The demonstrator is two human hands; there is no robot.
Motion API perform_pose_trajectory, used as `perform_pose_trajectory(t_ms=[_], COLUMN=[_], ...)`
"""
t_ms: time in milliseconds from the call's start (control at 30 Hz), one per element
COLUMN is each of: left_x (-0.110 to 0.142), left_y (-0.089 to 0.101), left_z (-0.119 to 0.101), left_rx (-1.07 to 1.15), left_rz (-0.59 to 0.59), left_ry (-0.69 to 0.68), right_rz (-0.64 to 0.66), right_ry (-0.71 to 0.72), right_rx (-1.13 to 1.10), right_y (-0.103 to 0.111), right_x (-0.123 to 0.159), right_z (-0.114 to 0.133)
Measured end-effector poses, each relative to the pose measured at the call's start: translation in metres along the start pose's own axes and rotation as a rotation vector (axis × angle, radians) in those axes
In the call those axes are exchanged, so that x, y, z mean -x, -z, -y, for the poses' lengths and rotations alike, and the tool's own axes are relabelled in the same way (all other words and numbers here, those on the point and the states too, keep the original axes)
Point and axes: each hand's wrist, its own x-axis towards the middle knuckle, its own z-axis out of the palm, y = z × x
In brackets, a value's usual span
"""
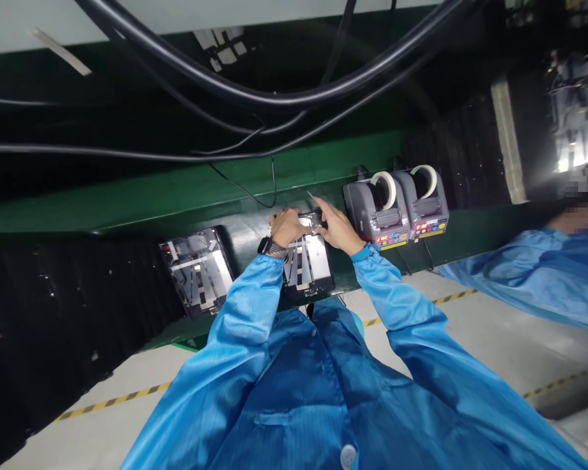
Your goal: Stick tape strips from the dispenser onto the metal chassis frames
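Both angled inward, left hand [288, 225] and right hand [338, 226] over opened device [317, 258], grips unclear.

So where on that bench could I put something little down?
There's bare bench between the opened device on the left and the left hand. Another bare patch lies between the two tape machines and the other person's blue sleeve. It's crowded at the middle device, with the right hand there too.

On our bench [247, 232], mid-frame, one tablet [317, 256] lies between a second tablet [215, 266], left, and two tape dispensers [387, 219], right.
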Motion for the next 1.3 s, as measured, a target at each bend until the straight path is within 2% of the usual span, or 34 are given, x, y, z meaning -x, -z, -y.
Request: perform_pose_trajectory(t_ms=[133,267,400,567,667,767,833,867,933,1000,1133,1300], left_x=[-0.001,-0.002,-0.006,-0.01,0.002,0.025,0.04,0.046,0.054,0.057,0.059,0.06], left_y=[-0.001,0.0,0.005,0.015,0.022,0.022,0.011,0.003,-0.019,-0.044,-0.08,-0.092], left_z=[0.002,0.004,0.001,-0.004,0.01,0.044,0.073,0.087,0.11,0.123,0.121,0.106], left_rx=[-0.001,0.001,-0.013,-0.027,0.081,0.266,0.394,0.462,0.603,0.723,0.852,0.95], left_rz=[0.008,0.004,0.04,0.099,0.017,-0.186,-0.314,-0.37,-0.444,-0.471,-0.485,-0.507], left_ry=[0.006,0.001,0.001,-0.011,-0.124,-0.242,-0.236,-0.217,-0.16,-0.088,-0.04,-0.014], right_rz=[-0.177,-0.263,-0.329,-0.38,-0.4,-0.479,-0.502,-0.469,-0.331,-0.206,-0.154,-0.129], right_ry=[-0.141,-0.209,-0.196,-0.201,-0.18,-0.151,-0.122,-0.088,0.015,0.096,0.112,0.118], right_rx=[-0.18,-0.352,-0.33,-0.252,-0.209,-0.089,-0.014,0.01,0.033,0.024,-0.077,-0.186], right_y=[-0.011,-0.036,-0.058,-0.071,-0.07,-0.064,-0.062,-0.063,-0.067,-0.075,-0.088,-0.089], right_x=[0.0,0.016,0.037,0.043,0.045,0.051,0.053,0.053,0.05,0.042,0.024,0.003], right_z=[-0.02,-0.025,-0.014,-0.007,-0.002,0.015,0.032,0.04,0.053,0.06,0.058,0.055])
